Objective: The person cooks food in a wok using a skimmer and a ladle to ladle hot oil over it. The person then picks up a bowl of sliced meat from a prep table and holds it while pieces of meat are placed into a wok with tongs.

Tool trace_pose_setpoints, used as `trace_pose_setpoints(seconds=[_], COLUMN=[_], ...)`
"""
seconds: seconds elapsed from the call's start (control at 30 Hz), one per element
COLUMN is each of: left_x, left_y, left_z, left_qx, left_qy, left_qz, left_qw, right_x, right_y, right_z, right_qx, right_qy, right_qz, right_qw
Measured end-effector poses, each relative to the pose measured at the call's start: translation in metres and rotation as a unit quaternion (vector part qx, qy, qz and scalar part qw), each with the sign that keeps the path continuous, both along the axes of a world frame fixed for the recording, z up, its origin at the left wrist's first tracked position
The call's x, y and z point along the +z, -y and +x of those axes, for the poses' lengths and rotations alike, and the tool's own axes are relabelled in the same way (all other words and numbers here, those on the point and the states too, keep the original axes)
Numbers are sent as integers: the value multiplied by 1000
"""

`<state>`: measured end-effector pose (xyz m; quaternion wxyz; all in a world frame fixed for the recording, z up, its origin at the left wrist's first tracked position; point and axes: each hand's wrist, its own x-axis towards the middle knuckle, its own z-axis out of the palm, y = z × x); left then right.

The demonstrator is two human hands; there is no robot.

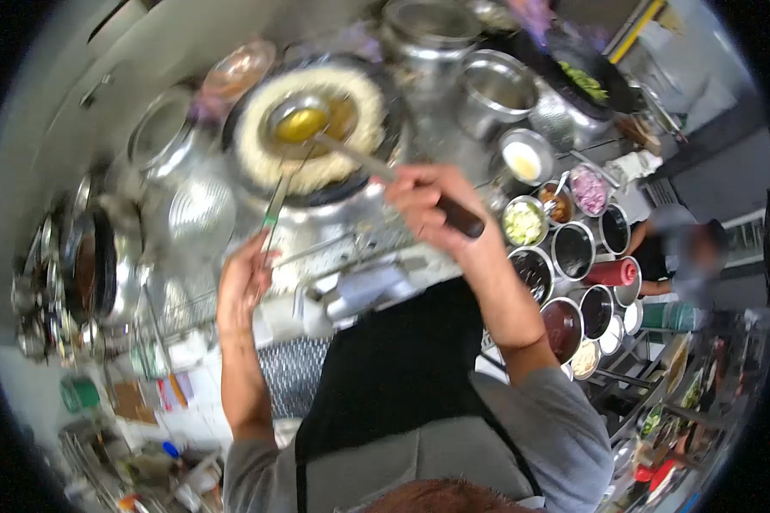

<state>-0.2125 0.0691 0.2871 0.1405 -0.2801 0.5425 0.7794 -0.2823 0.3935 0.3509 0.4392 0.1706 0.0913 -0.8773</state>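
My right hand (436, 209) is closed around the dark handle end of a metal ladle (351, 154). The ladle's round bowl, with yellow oil (300, 125) in it, is over the middle of a dark wok (233, 128). A wide pale ring of food (261, 94) lines the wok around a pool of oil. In my left hand (248, 269) is a slim green-handled tool (275, 203), gripped between the fingers. Its thin metal end reaches to the near edge of the pale ring; its exact kind is blurred.
Bowls of chopped onion (589, 188), pale green pieces (523, 221) and dark sauces stand at the right, with a red bottle (612, 273). A metal pot (498, 85) and a second wok (586, 85) with greens are behind. Another person (680, 248) stands at far right.
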Motion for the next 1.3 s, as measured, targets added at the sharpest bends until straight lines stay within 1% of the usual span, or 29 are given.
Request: trace_pose_setpoints(seconds=[0.03, 0.07, 0.1, 0.13, 0.17, 0.23, 0.3, 0.37, 0.43, 0.47, 0.5, 0.57, 0.6, 0.67, 0.7, 0.73, 0.77, 0.83, 0.87, 0.9, 0.97, 1.03, 1.07, 1.1, 1.17, 1.2, 1.23, 1.27, 1.3], left_x=[-4, -10, -14, -15, -16, -19, -20, -25, -26, -31, -32, -31, -34, -37, -37, -33, -34, -37, -35, -33, -28, -28, -26, -27, -27, -24, -25, -28, -29], left_y=[0, 6, 9, 8, 7, 7, 10, 12, 10, 14, 15, 18, 24, 27, 27, 23, 24, 28, 27, 24, 22, 20, 17, 15, 14, 9, 8, 8, 7], left_z=[3, 5, 6, 6, 7, 8, 6, 4, 4, 5, 6, 11, 16, 28, 32, 35, 37, 42, 43, 43, 46, 46, 46, 45, 46, 47, 46, 47, 47], left_qx=[5, 7, -3, 12, 29, 62, 65, 56, 68, 67, 68, 59, 43, 49, 54, 64, 63, 62, 61, 49, 40, 14, 8, 10, -14, -12, -7, -28, -47], left_qy=[-6, 6, 13, 19, 30, 47, 48, 51, 64, 64, 65, 70, 66, 60, 52, 61, 61, 37, 36, 23, 16, -1, -14, -13, -31, -36, -35, -46, -57], left_qz=[-19, -9, -25, -7, 9, 24, 64, 84, 105, 95, 97, 97, 123, 99, 76, 33, 35, 51, 53, 40, 26, 7, 1, 3, -22, -30, -25, -21, -17], left_qw=[1000, 1000, 1000, 1000, 999, 997, 995, 994, 990, 991, 991, 991, 989, 992, 994, 996, 995, 996, 996, 998, 999, 1000, 1000, 1000, 999, 999, 999, 998, 997], right_x=[-3, -4, -2, 7, -4, 12, 22, 31, 38, 40, 42, 38, 34, 23, 27, 23, 13, -2, -9, -3, 8, 20, 31, 30, 22, -4, -22, -38, -75], right_y=[-7, -17, -24, -32, -46, -63, -83, -104, -122, -130, -137, -153, -160, -175, -170, -172, -177, -195, -205, -210, -214, -215, -205, -193, -172, -174, -166, -154, -154], right_z=[1, 0, 0, 2, 2, 8, 10, 12, 13, 11, 9, -1, -6, -17, -22, -27, -32, -42, -45, -43, -34, -24, -13, -6, 17, 23, 36, 52, 67], right_qx=[11, 45, 22, 0, 35, -49, -97, -130, -166, -197, -216, -244, -256, -256, -291, -290, -287, -263, -242, -242, -226, -219, -192, -190, -248, -272, -294, -274, -291], right_qy=[-35, -59, -44, -26, -123, -97, -38, -59, -111, -86, -102, -130, -141, -173, -167, -196, -223, -269, -285, -287, -371, -383, -365, -366, -363, -411, -433, -364, -388], right_qz=[-9, -66, -54, -28, -121, -25, -78, -72, -22, 9, 40, 131, 191, 332, 401, 471, 538, 623, 679, 680, 776, 837, 873, 873, 863, 846, 828, 826, 819], right_qw=[999, 995, 997, 999, 984, 994, 991, 987, 980, 976, 970, 952, 937, 892, 853, 810, 761, 686, 632, 630, 458, 325, 262, 260, 248, 205, 203, 332, 307])
